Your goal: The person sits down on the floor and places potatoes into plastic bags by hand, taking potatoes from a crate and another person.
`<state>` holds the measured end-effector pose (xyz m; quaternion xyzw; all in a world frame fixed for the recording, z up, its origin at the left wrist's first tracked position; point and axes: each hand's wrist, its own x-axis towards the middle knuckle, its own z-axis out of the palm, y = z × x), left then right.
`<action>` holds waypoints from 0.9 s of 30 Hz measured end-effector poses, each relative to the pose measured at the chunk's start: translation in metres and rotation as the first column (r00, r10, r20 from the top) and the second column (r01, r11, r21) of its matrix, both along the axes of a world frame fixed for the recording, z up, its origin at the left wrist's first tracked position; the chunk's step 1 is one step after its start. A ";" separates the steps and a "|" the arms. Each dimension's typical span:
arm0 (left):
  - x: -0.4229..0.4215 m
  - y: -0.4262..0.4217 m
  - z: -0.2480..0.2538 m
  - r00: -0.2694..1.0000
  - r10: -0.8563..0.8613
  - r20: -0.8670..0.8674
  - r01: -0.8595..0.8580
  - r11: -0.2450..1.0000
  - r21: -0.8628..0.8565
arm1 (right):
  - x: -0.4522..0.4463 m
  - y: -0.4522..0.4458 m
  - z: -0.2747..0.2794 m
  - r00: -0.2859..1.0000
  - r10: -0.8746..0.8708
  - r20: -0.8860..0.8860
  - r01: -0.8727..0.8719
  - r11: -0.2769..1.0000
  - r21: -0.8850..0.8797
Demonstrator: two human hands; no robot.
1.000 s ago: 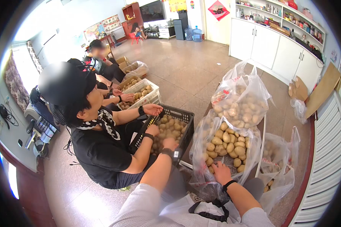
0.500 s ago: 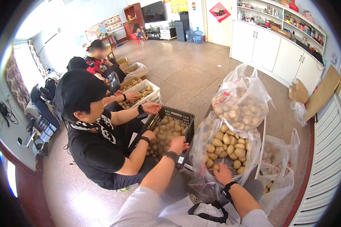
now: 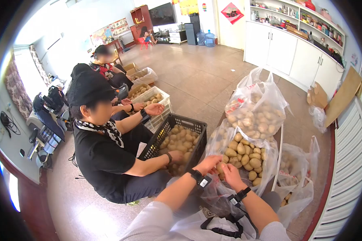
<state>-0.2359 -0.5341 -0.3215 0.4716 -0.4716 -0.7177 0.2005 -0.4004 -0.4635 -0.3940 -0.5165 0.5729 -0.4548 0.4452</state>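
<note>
Left hand [image 3: 208,165]: fingers bent, grip can't be told.
Right hand [image 3: 233,178]: close beside it, grip likewise unclear.
Potatoes [image 3: 254,162]: beyond both, in plastic bag [image 3: 272,154].

The tiled floor [image 3: 201,72] shines between seven and eight o'clock. Near ten, a bright window [image 3: 26,66] has patterned curtains [image 3: 18,88]. A reddish cabinet [image 3: 136,29] stands at eleven, a dark TV [image 3: 161,15] at twelve. A red diamond [image 3: 232,13] hangs at one; at two, white cupboards [image 3: 283,50] run beneath crowded shelves [image 3: 319,28]. The walls [image 3: 78,24] are pale.
</note>
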 end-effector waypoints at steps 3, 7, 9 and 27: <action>-0.004 0.007 0.006 0.997 -0.065 -0.037 0.067 0.997 0.049 | 0.011 0.009 0.026 0.986 -0.035 -0.163 -0.003 0.973 -0.229; -0.003 0.003 -0.004 0.988 -0.032 -0.149 0.039 0.998 0.043 | 0.013 0.014 0.032 0.993 -0.075 -0.091 0.057 0.981 -0.184; -0.001 0.001 -0.001 0.988 -0.006 -0.157 0.017 0.998 0.067 | 0.005 0.013 0.024 0.976 -0.143 -0.162 0.095 0.959 -0.269; 0.048 -0.055 -0.031 0.799 0.519 -0.303 -0.458 0.852 0.252 | -0.084 0.035 0.001 0.580 -0.514 -0.632 0.502 0.836 -0.220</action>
